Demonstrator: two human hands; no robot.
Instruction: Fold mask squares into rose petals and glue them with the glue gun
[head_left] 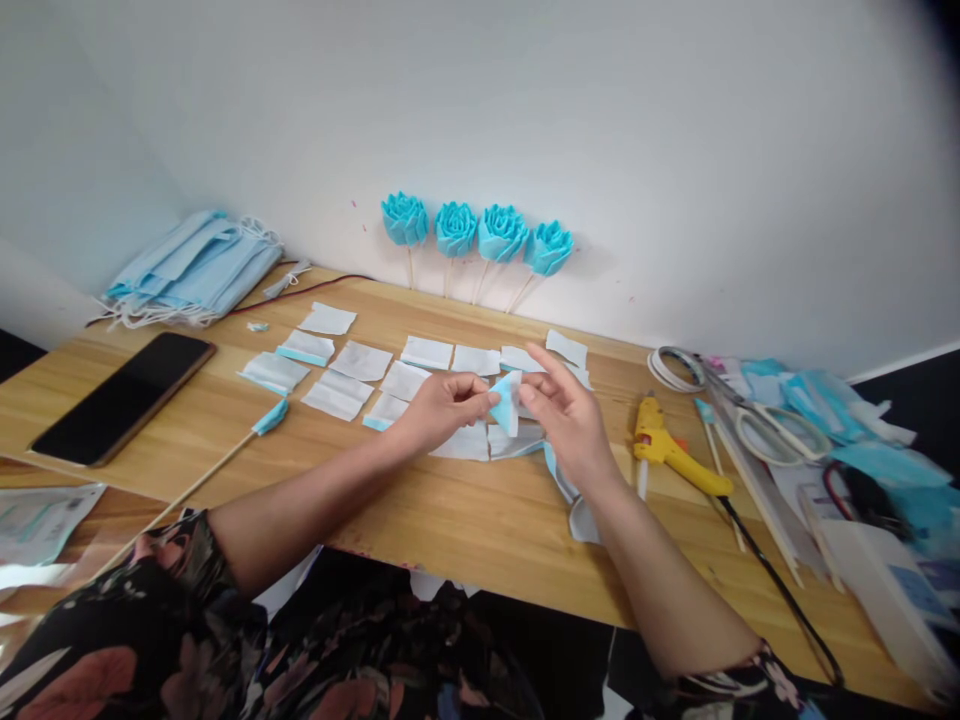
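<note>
A small folded piece of mask fabric [508, 404], blue with a white edge, is held up over the table. My left hand [444, 410] pinches its left side between thumb and fingers. At its right edge, my right hand [571, 425] has the thumb and a finger on the fabric, with the index finger stretched out. Beneath and around both hands lie several cut white-and-blue fabric pieces [339, 394]. To the left, a wooden stick [202, 480] with a blue wrapped tip [271, 417] rests on the table. A strip of mask fabric [559, 470] lies partly behind my right wrist.
Several blue fabric roses [503, 233] on sticks lean against the wall. Masks [195, 265] are stacked back left, beyond a phone [124, 398]. On the right are a yellow glue gun [675, 448], a tape roll [676, 369], scissors [780, 434] and fabric scraps [832, 405].
</note>
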